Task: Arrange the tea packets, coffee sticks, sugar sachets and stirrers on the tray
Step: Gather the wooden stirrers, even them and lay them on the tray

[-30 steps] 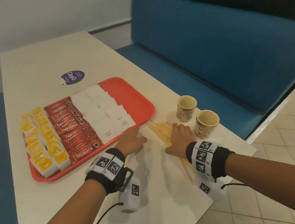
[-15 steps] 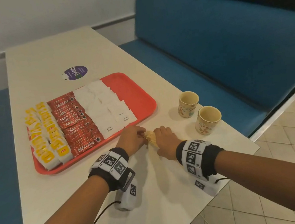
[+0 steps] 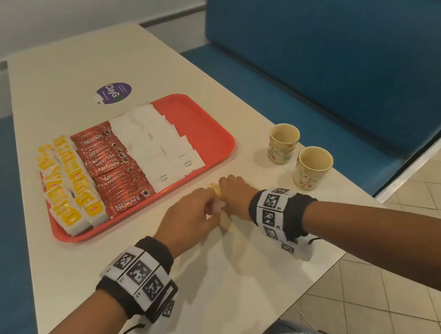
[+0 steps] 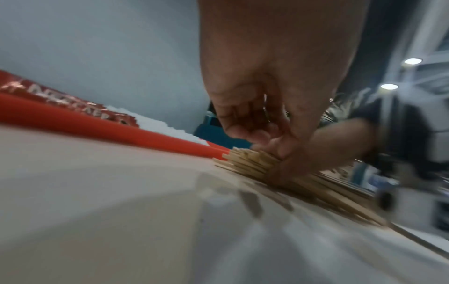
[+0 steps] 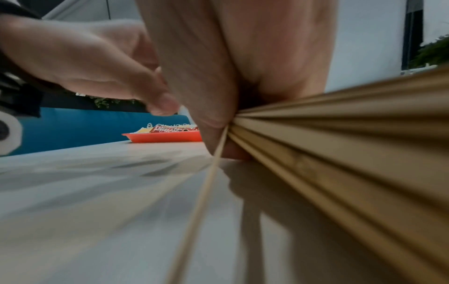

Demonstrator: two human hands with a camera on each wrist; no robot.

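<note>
A red tray (image 3: 202, 129) holds yellow tea packets (image 3: 68, 182), red coffee sticks (image 3: 111, 165) and white sugar sachets (image 3: 159, 141) in rows; its right strip is bare. Just in front of the tray, a bundle of wooden stirrers (image 3: 215, 188) lies on the table between my two hands. My right hand (image 3: 226, 185) grips the bundle (image 5: 340, 134) from the right. My left hand (image 3: 214, 210), fingers curled, presses against the stirrers (image 4: 248, 161) from the left. The hands hide most of the bundle in the head view. One thin stirrer (image 5: 201, 201) lies loose beside it.
Two paper cups (image 3: 282, 144) (image 3: 313, 168) stand right of my hands near the table's right edge. A purple sticker (image 3: 114, 92) sits behind the tray. A blue bench (image 3: 341, 65) runs along the right. The table's front edge is close to my forearms.
The stirrers were spread out flat under my open hands. Both hands have slid together and gathered them into one tight bundle.
</note>
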